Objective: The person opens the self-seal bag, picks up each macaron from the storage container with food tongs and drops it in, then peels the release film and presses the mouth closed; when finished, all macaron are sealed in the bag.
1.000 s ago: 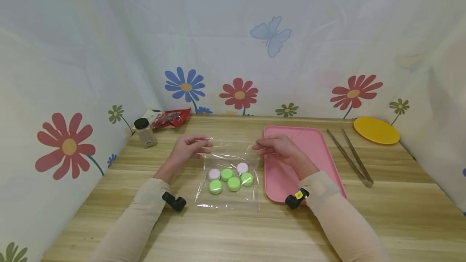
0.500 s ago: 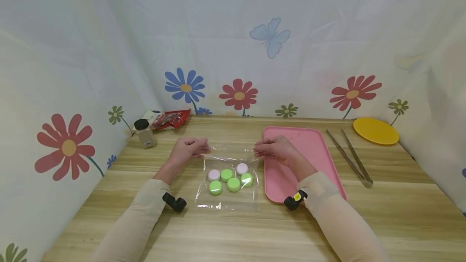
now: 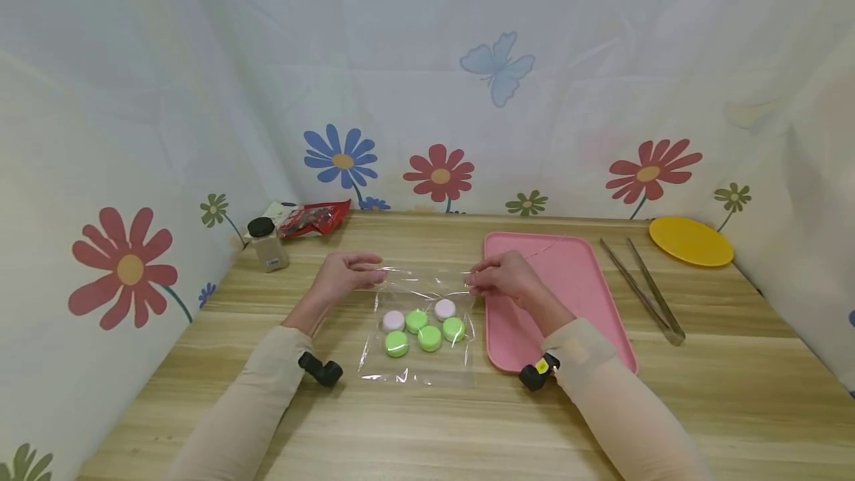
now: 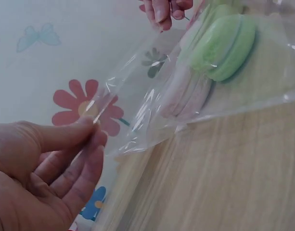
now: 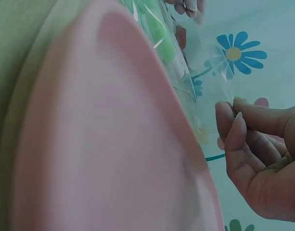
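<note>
A clear plastic bag (image 3: 417, 368) lies on the wooden table with several macarons inside, green ones (image 3: 430, 338) and pale lilac ones (image 3: 444, 309). Its far end is raised off the table between my two hands. My left hand (image 3: 344, 275) pinches the bag's far left corner between thumb and fingertips, as the left wrist view shows up close. At the far right corner, my right hand (image 3: 505, 278) pinches the film between thumb and forefinger, above the left edge of a pink tray (image 3: 574, 273).
Metal tongs (image 3: 646, 292) lie right of the tray, and a yellow plate (image 3: 691, 240) sits at the back right. At the back left stand a black-lidded jar (image 3: 268, 245) and a red packet (image 3: 314, 219). A flower-printed curtain (image 3: 401, 80) hangs behind the table.
The bag's raised far edge has come down slightly and looks flatter and straighter. Both hands have shifted their fingers along it a little. The macarons have stayed in place.
</note>
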### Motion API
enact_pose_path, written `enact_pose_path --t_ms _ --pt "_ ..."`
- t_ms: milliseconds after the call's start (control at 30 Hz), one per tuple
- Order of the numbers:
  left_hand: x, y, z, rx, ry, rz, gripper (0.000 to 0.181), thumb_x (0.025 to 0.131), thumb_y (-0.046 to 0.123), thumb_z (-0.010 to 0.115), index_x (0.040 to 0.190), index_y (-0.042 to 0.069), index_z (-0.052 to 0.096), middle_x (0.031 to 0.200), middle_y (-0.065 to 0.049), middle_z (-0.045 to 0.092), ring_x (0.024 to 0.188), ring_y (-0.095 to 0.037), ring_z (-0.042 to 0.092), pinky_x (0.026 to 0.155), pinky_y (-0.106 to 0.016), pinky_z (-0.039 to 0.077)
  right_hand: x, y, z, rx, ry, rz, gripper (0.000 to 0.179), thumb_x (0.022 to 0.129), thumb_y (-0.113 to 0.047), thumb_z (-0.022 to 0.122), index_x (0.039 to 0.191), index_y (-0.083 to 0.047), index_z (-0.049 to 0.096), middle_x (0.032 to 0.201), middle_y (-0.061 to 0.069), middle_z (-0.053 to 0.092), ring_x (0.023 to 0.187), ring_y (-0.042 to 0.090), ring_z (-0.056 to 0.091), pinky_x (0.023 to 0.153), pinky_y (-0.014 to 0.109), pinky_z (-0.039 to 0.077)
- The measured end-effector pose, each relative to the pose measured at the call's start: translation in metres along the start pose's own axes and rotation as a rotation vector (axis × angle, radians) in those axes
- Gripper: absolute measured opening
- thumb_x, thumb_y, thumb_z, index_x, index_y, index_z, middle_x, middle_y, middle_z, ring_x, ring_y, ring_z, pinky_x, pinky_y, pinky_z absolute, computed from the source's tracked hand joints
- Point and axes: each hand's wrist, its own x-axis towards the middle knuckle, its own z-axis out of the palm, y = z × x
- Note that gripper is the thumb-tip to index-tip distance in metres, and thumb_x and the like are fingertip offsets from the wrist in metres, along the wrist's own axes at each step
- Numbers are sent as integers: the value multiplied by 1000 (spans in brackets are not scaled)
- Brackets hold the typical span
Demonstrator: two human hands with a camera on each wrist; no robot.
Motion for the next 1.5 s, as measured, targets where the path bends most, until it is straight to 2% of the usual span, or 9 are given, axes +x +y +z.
enact_pose_path --t_ms 200,433,700,900,1233,1500 --pt "-2 3 2 6 27 -52 39 87 8 78 121 -7 67 103 -12 75 89 -14 72 85 -37 58 -3 -1 1 -24 -4 -16 23 90 -6 74 109 7 71 97 22 74 76 19 73 73 35 61" --pt "-4 2 5 -30 68 -44 35 86 10 80 115 -6 71 98 -8 76 88 -13 71 86 -38 58 -6 -2 2 -42 8 -21 22 91 -6 73 110 7 72 98 22 73 74 17 72 73 34 61" --pt "-4 1 3 -2 76 -52 37 84 7 81 116 -9 69 97 -8 76 84 -11 71 85 -37 58 -4 -2 2 -34 13 -16 20 91 -3 73 107 8 72 94 22 74 70 16 71 71 35 61" --pt "-3 3 3 32 73 -83 36 83 6 82 115 -4 71 97 -8 76 83 -11 71 82 -34 59 -3 -3 1 -23 12 -5 18 90 -2 73 105 8 73 93 21 74 71 16 71 74 37 61" --pt "-1 0 1 -20 58 -96 36 83 5 81 116 -6 70 97 -6 76 83 -10 71 81 -32 59 -4 -2 3 -58 10 -23 18 90 -3 73 105 7 73 88 15 74 72 18 72 74 38 61" --pt "-1 -2 0 -9 70 -116 33 83 10 83 111 -5 73 95 -6 76 85 -11 71 84 -33 59 -4 -3 3 -71 17 -10 17 90 -5 74 104 6 74 88 15 74 73 19 73 75 39 61"
